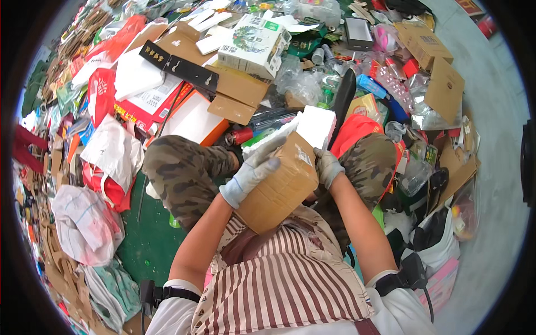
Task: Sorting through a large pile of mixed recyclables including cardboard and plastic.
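Between my knees I hold a brown cardboard box (278, 188), tilted, with glossy tape over it and a small white label near its upper end. My left hand (253, 171), in a pale work glove with a blue line, lies flat along the box's left side. At its upper right edge, the gloved fingers of my right hand (328, 166) grip the cardboard. Just beyond the box are a white foam block (317, 125) and a red drink can (239, 136). The box hides part of my lap and whatever is under it.
Mixed waste surrounds me. Ahead lie a printed white carton (251, 46), an opened brown carton (238, 94) and a clear plastic bottle (328, 86). White and red bags (111, 155) sit to the left on the green floor (146, 238). A grey wall-like surface (498, 167) curves along the right.
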`<state>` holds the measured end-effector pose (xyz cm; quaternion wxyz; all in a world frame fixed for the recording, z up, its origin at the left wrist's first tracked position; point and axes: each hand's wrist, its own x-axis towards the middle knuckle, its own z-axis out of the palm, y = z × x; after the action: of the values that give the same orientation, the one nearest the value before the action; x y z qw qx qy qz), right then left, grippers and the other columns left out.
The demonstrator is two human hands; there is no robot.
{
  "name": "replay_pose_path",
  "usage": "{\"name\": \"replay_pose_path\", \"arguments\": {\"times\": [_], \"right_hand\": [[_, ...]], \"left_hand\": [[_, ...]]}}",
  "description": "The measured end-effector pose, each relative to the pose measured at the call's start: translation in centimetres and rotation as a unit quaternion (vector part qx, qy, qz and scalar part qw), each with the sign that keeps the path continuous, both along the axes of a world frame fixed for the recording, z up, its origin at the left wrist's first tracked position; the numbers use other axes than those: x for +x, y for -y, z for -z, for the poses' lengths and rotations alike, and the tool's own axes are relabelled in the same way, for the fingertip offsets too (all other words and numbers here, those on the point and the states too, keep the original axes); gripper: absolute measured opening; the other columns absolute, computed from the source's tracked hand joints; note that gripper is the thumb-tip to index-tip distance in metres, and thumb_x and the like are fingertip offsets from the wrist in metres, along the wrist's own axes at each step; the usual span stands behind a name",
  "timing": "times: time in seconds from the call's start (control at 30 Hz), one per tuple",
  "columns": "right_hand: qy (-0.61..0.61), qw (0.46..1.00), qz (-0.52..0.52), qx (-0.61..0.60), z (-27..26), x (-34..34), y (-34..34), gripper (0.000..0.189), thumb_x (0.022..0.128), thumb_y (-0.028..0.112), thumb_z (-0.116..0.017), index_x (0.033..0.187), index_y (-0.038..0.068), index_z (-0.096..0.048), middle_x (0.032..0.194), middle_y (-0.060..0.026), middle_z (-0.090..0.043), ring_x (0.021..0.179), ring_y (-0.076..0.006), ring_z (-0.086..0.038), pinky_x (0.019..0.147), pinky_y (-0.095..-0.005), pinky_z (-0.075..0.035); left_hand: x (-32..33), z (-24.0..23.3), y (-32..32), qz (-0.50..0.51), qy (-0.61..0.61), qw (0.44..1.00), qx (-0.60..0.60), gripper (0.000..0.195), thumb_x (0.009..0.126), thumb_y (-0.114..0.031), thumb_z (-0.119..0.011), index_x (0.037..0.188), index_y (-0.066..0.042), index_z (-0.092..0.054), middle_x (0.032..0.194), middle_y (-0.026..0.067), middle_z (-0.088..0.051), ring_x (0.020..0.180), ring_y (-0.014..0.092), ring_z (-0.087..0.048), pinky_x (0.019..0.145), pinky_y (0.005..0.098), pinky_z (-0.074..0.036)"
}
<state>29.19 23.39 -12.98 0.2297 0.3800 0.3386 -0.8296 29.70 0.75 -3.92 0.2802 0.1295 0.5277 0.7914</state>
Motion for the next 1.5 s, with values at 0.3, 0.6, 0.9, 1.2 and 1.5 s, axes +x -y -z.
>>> {"name": "replay_pose_path", "arguments": {"times": [0.3, 0.6, 0.9, 1.2, 1.5], "right_hand": [[-0.084, 0.985, -0.125, 0.08, -3.4, -3.5, -2.7, 0.034, 0.087, 0.03, -0.049, 0.107, 0.003, -0.057, 0.104, -0.0128, -0.062, 0.09, -0.0252, -0.059, 0.082, -0.0364, -0.046], [-0.44, 0.779, -0.224, 0.387, -16.0, 2.5, -2.6, 0.031, 0.095, 0.026, -0.045, 0.112, 0.0, -0.047, 0.084, -0.0011, -0.054, 0.072, -0.0031, -0.049, 0.063, -0.0166, -0.042], [-0.142, 0.689, -0.636, 0.318, -25.0, 4.6, -0.1, 0.057, 0.083, 0.061, -0.049, 0.077, 0.005, -0.06, 0.06, -0.0008, -0.055, 0.052, -0.0081, -0.052, 0.045, -0.0226, -0.042], [-0.116, 0.572, -0.735, 0.347, -24.8, 4.0, 1.8, 0.06, 0.087, 0.059, -0.043, 0.074, 0.004, -0.061, 0.059, -0.0046, -0.053, 0.055, -0.0141, -0.053, 0.054, -0.0281, -0.042], [-0.201, 0.487, -0.755, 0.391, -24.6, 3.0, 2.9, 0.053, 0.092, 0.049, -0.039, 0.079, 0.004, -0.064, 0.071, -0.0167, -0.061, 0.069, -0.0317, -0.06, 0.066, -0.0387, -0.046]], "left_hand": [[0.4, -2.3, -0.8, -0.043, -0.234, 0.967, -0.088, 0.049, 0.07, -0.02, -0.074, 0.113, -0.008, -0.053, 0.139, 0.0126, -0.032, 0.13, 0.023, -0.028, 0.105, 0.034, -0.025], [3.9, -2.4, 1.5, -0.05, -0.295, 0.952, -0.065, 0.066, 0.063, -0.031, -0.081, 0.116, -0.012, -0.046, 0.139, 0.0171, -0.03, 0.133, 0.034, -0.021, 0.106, 0.0412, -0.023], [4.2, -4.3, 1.4, -0.043, -0.398, 0.901, -0.167, 0.069, 0.057, -0.034, -0.082, 0.114, -0.014, -0.047, 0.138, 0.0168, -0.033, 0.13, 0.043, -0.024, 0.104, 0.0483, -0.026], [5.0, -4.7, 1.0, -0.05, -0.458, 0.856, -0.236, 0.07, 0.055, -0.039, -0.081, 0.112, -0.015, -0.049, 0.139, 0.0124, -0.035, 0.128, 0.044, -0.027, 0.101, 0.0492, -0.03], [4.3, -4.0, 0.8, -0.049, -0.438, 0.876, -0.197, 0.068, 0.058, -0.039, -0.08, 0.112, -0.014, -0.049, 0.139, 0.0134, -0.032, 0.129, 0.043, -0.024, 0.102, 0.0499, -0.03]]}}
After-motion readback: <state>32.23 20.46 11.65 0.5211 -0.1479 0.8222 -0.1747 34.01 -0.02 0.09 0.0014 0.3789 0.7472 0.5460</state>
